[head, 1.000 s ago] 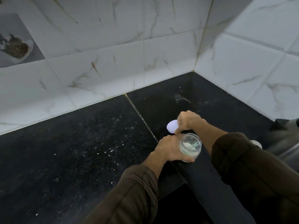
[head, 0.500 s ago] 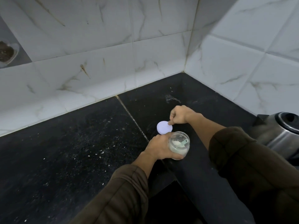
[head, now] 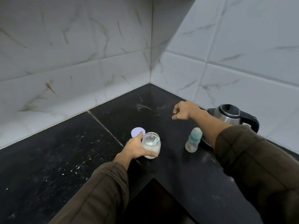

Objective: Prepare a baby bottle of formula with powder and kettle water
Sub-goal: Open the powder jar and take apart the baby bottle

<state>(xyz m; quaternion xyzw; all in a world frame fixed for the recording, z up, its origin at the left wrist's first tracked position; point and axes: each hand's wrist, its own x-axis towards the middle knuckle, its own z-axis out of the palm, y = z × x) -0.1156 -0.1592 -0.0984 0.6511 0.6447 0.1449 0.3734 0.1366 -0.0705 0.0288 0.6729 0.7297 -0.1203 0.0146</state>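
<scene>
A clear jar of white powder stands open on the black counter, with a small teal scoop inside it. My left hand grips the jar's side. The jar's pale lilac lid lies flat on the counter just behind the jar. A baby bottle with a teal collar and cloudy cap stands upright to the right of the jar. My right hand hovers above the counter behind the bottle, fingers curled, holding nothing. A steel kettle with a black lid and handle sits at the right, against the wall.
The black speckled counter forms an L in a corner of white marbled wall tiles. Its inner edge drops away at the bottom centre. A pale smear marks the counter near the corner.
My right hand set the lid down behind the jar, let go and lifted away to the right. The view has swung right, so the bottle and kettle now show.
</scene>
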